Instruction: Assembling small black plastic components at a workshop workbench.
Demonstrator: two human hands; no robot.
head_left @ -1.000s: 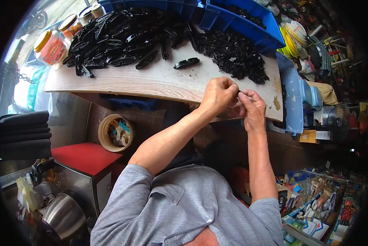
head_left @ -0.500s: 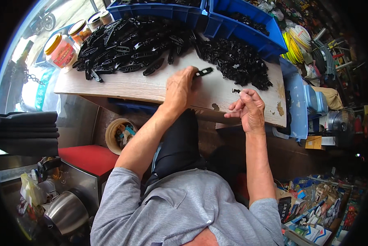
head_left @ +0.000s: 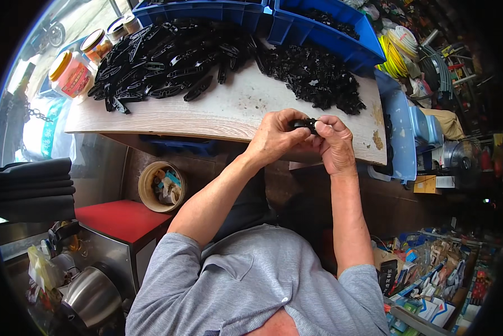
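My two hands meet above the front edge of the table [head_left: 206, 124]. A long black plastic piece [head_left: 303, 124] with slots is pinched in my left hand [head_left: 275, 137]. The fingers of my right hand [head_left: 336, 147] press together at the right end of that piece; the small black part they held earlier is mostly hidden by the fingertips. Beyond my hands lies a heap of small black plastic parts [head_left: 313, 75]. To its left spreads a bigger pile of long black plastic pieces [head_left: 161, 61].
Blue crates [head_left: 327, 36] stand along the table's far side. Lidded jars [head_left: 70, 74] line its left end. A bucket with scraps [head_left: 160, 210] sits on the floor below, beside a red-topped cabinet [head_left: 119, 219]. Light blue bins [head_left: 400, 140] adjoin the table's right side.
My left hand has moved right with the long black piece and now meets my right hand. The small part in my right hand has come against the piece's end. The view has shifted slightly.
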